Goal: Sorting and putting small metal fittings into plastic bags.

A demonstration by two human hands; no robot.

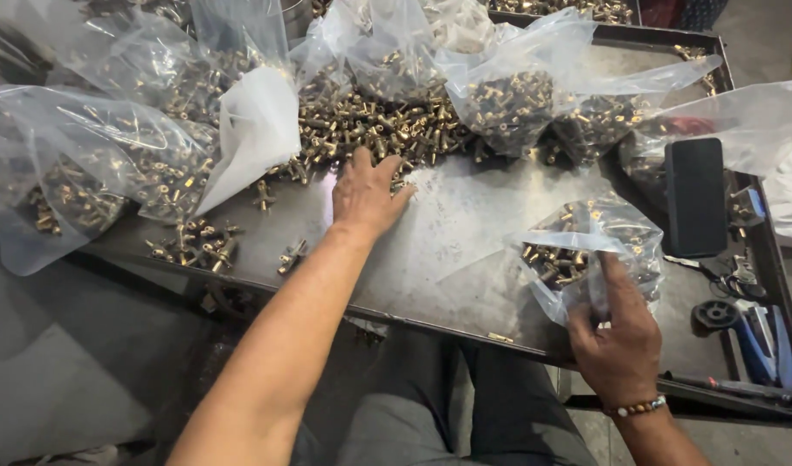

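Grey trouser legs (465,406) of the seated person fill the bottom edge, just under the rim of a large dark metal tray table (465,250). Across the far half of that table lie at least six clear plastic bags of small brass fittings (111,164), crumpled and overlapping, so an exact count cannot be told. Between them spreads one loose heap of brass fittings (370,121), too many to count. The left hand (367,194) lies flat and spread wide, fingertips touching the near edge of this heap. The right hand (616,345), wearing one beaded bracelet (638,406), pinches the mouth of one small clear plastic bag partly filled with brass fittings (586,250), which rests on the table's right side. One black rectangular phone (695,197) lies just beyond it. About a dozen stray fittings (193,243) sit near the left edge. No labels show on any bag.
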